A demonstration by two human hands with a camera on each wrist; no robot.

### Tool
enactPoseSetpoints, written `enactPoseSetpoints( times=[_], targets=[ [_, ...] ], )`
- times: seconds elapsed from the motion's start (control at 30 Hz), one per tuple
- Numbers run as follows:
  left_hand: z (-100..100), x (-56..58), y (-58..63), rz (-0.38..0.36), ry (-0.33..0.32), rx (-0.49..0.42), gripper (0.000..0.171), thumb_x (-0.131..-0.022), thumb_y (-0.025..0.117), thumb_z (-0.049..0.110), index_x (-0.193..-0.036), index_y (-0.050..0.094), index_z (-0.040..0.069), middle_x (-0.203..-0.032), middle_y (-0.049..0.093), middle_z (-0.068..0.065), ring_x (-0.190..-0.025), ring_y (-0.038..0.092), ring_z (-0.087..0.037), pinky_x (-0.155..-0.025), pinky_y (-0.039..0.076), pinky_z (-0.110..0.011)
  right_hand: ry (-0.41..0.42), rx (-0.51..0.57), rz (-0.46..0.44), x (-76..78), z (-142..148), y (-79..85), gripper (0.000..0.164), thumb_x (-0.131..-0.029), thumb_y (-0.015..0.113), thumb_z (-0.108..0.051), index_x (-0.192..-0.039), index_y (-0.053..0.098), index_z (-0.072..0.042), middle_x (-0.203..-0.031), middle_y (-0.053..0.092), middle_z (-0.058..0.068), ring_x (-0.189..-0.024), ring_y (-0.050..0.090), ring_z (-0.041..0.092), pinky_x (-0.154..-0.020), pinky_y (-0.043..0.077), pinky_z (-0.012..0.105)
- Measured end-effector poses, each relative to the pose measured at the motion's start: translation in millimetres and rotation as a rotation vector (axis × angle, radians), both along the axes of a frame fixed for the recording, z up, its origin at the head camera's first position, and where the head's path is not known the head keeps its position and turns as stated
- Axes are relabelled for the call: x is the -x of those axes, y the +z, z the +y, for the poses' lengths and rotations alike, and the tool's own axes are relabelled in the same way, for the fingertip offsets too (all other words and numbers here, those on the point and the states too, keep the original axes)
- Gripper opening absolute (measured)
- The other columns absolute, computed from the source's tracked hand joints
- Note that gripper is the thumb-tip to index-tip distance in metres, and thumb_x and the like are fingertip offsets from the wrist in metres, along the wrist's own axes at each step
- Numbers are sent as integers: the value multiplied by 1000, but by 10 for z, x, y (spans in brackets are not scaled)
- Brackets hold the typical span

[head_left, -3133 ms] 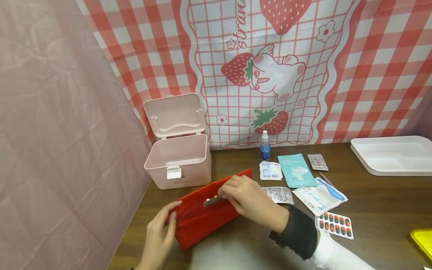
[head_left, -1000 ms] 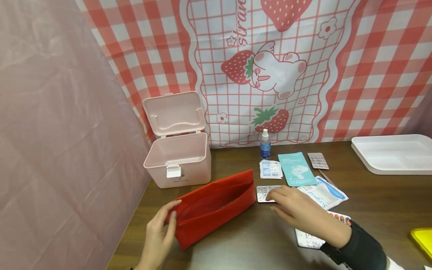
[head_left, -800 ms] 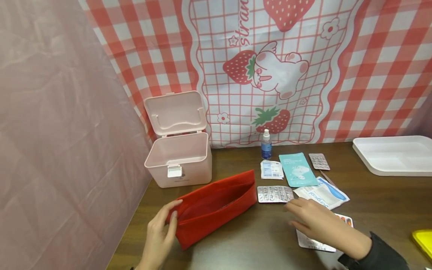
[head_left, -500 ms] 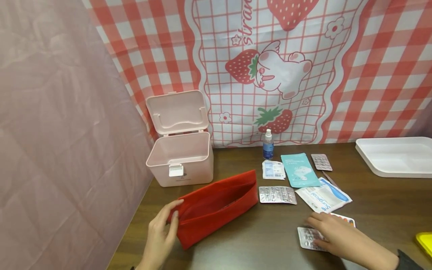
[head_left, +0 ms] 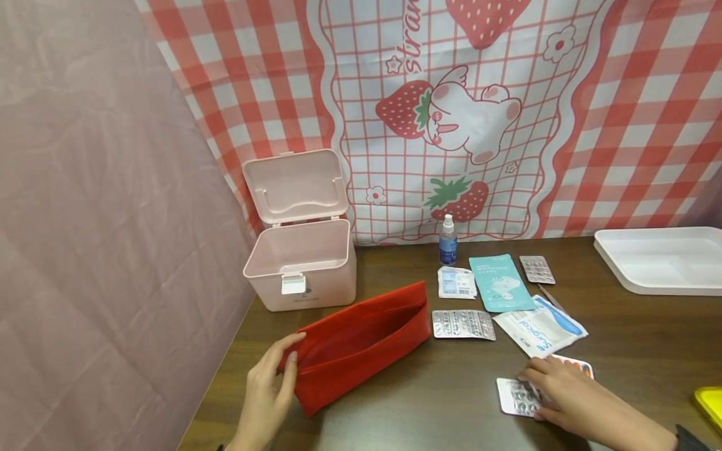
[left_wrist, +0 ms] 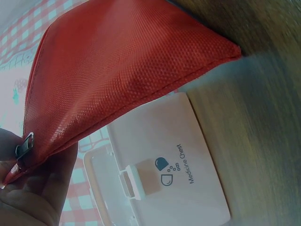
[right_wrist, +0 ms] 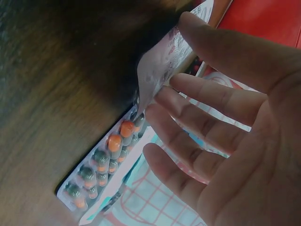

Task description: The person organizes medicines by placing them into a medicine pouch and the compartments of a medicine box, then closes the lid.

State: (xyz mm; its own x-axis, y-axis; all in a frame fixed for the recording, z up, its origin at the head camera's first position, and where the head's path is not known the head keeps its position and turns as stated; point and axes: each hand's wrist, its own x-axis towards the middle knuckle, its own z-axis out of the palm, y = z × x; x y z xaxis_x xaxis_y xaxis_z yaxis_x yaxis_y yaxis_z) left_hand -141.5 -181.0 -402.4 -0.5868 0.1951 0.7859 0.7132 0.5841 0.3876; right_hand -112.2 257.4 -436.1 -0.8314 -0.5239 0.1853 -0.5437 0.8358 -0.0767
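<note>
Thumb and fingers of my left hand [head_left: 265, 388] grip the left corner of a red zippered pouch [head_left: 358, 366], whose mouth gapes upward. The left wrist view shows its zipper pull [left_wrist: 26, 145] beside the thumb. At the front right, my right hand [head_left: 570, 394] pinches a silver blister pack [head_left: 512, 398] by its edges; the right wrist view shows that pack [right_wrist: 157, 70] bowed between thumb and fingertips. A blister pack of orange and dark green capsules [right_wrist: 99, 162] lies right behind it, partly hidden by the hand in the head view. Another silver blister pack [head_left: 464, 324] lies beside the pouch.
An open pink medicine box [head_left: 307, 294] stands behind the pouch. Farther right are a spray bottle [head_left: 448, 244], a small white packet [head_left: 457, 284], a teal packet [head_left: 501, 285], a mask packet [head_left: 541, 329], tweezers [head_left: 553, 299], a small blister pack [head_left: 537, 270] and a white tray [head_left: 665, 285].
My right hand has left the pouch's mouth, where it held a small flat item, passed over the silver pack beside the pouch, and come right to the other silver pack. My left hand stays put.
</note>
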Motion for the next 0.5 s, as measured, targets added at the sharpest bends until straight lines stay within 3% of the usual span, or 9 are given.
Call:
enactPoseSetpoints(
  times=[0.2, 0.33, 0.5],
  targets=[
    [3, 0, 5, 11, 6, 1, 44, -77, 56, -17, -115, 59, 6, -106, 65, -6, -84, 63, -12, -64, 49, -12, 0, 30, 16, 4, -14, -3, 42, -55, 82, -32, -90, 64, -15, -85, 50, -7, -71, 49, 9, -58, 42, 30],
    [6, 1, 6, 13, 7, 3, 44, -77, 56, -17, -114, 59, 6, -106, 66, -6, -85, 63, -12, -64, 49, -12, 25, 47, 5, 15, -12, 16, 38, -59, 80, -32, -88, 61, -17, -83, 47, -10, -69, 42, 1, -55, 37, 25],
    [10, 7, 4, 15, 9, 3, 43, -77, 55, -16, -114, 59, 6, -105, 66, -6, -84, 63, -12, -64, 49, -12, 67, 90, 113, 28, -33, 17, 32, -61, 78, -22, -79, 52, -24, -73, 45, -17, -66, 39, -2, -50, 30, 21]
  ],
)
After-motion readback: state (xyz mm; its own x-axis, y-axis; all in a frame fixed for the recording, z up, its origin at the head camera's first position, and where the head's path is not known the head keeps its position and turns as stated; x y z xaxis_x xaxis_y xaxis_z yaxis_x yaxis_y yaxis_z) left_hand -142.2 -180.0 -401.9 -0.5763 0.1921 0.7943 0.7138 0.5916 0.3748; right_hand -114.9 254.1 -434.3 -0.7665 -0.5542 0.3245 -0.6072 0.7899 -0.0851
